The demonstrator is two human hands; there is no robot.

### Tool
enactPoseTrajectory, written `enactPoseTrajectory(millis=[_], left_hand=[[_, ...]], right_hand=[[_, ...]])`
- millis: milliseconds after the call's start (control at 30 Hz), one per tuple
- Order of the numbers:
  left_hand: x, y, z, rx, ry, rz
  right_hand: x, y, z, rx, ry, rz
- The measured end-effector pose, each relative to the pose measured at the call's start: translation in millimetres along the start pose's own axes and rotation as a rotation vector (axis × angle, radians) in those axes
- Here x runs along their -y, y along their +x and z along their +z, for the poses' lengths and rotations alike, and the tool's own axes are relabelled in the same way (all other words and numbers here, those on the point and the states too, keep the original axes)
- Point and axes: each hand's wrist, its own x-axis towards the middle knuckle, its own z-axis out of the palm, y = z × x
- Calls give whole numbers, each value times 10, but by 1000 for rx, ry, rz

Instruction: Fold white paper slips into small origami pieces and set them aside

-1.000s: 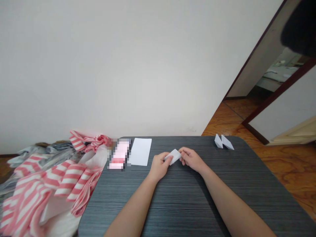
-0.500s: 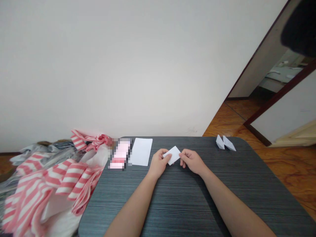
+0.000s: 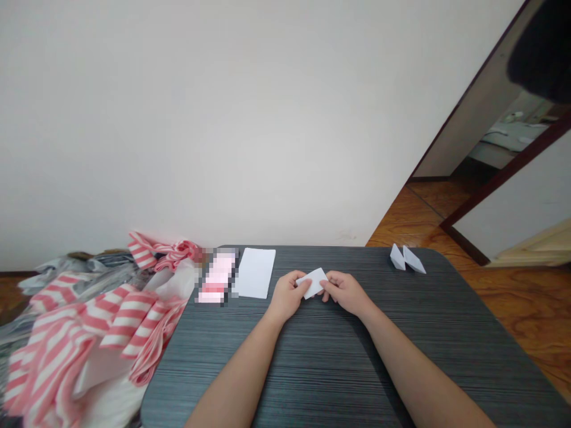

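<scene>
A small white piece of folded paper point(image 3: 316, 282) is held between both hands over the dark table. My left hand point(image 3: 286, 295) grips its left side, thumb on top and fingers underneath. On the right corner, my right hand point(image 3: 347, 291) pinches the paper between thumb and fingers; some of its fingertips are hidden below. To the left of my hands lies a stack of white paper point(image 3: 256, 273). Two folded white paper shapes point(image 3: 407, 258) stand near the far right corner of the table.
A blurred-out pink and white flat object point(image 3: 218, 277) lies left of the paper stack. Striped pink and white cloth point(image 3: 57, 351) is heaped beside the dark table point(image 3: 312, 368) on the left. A white wall point(image 3: 250, 119) rises behind; a doorway opens at the right.
The folded paper has turned slightly and tilted between my hands. My right hand has moved a little left, its thumb now further over the paper's edge.
</scene>
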Motion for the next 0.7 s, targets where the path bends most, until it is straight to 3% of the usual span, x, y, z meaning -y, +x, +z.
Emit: enactPoseTrajectory(millis=[200,700], left_hand=[[-37,-8,17,57,-54,-15],[32,29,10,49,-210,-55]], right_hand=[[-88,21,17,-9,51,35],[-113,3,16,43,155,-82]])
